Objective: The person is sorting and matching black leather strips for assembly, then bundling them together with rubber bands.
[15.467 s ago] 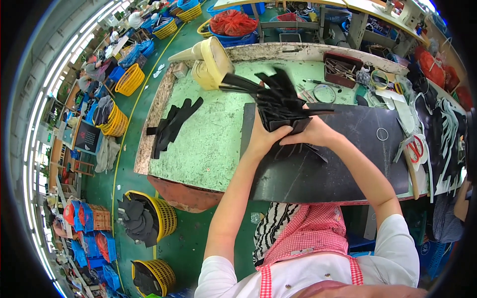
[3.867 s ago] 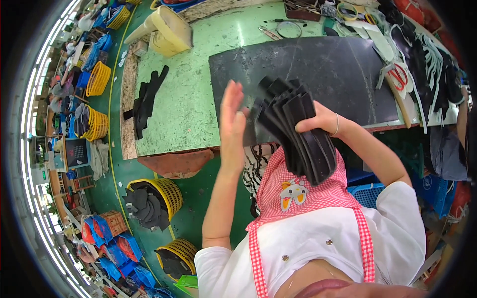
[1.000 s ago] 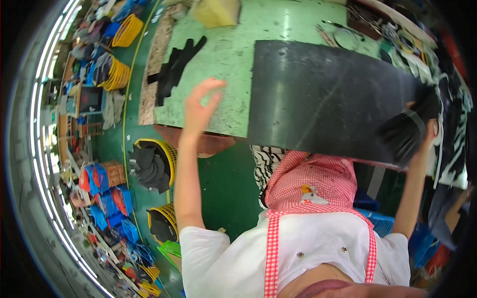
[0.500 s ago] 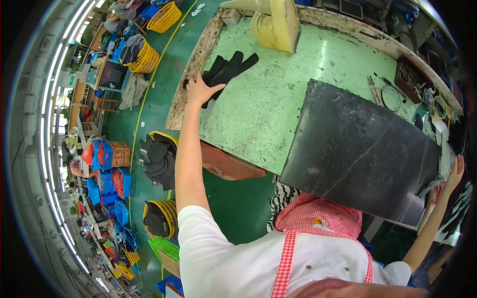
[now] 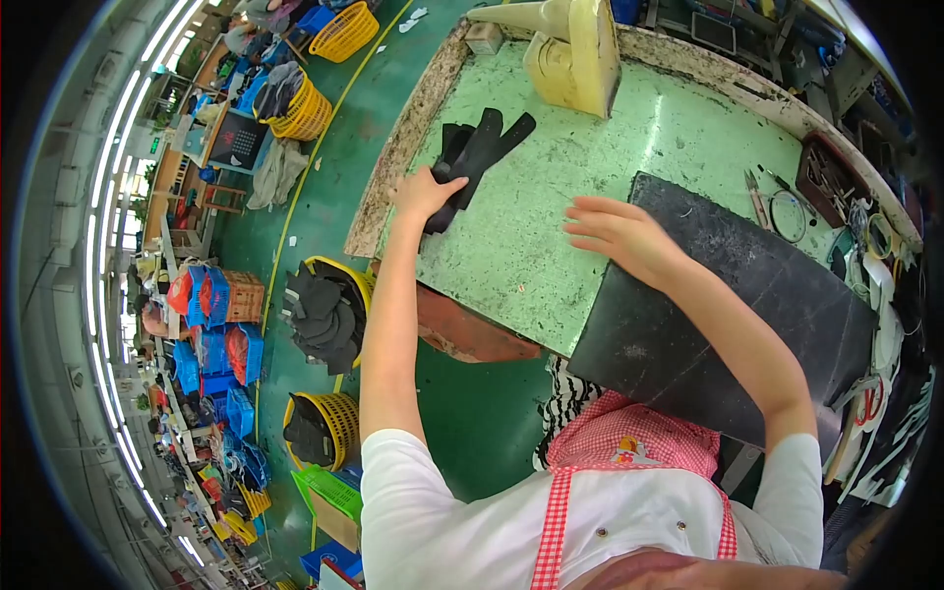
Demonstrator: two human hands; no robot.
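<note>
Several flat black strip-shaped pieces (image 5: 479,157) lie fanned out and overlapping at the left of the green tabletop (image 5: 551,211). My left hand (image 5: 425,195) is closed on their near left end, thumb stretched across the top. The fingertips are partly hidden beneath the pieces. Over the left edge of a dark slab (image 5: 728,305), my right hand (image 5: 624,236) hovers with fingers stretched out toward the left. It holds nothing. The slab has a scuffed, scratched surface and covers the right side of the table.
A yellow machine part (image 5: 575,74) stands at the table's back. At right lie scissors-like pliers (image 5: 757,202) and a brown tool box (image 5: 829,177). Worn raised edging (image 5: 403,147) borders the table. Yellow baskets (image 5: 346,433) with dark pieces stand on the floor at left.
My right hand has come from the far right edge of the slab, leftward across it to the middle. The left hand stays at the black pieces, which have shifted slightly within its grip.
</note>
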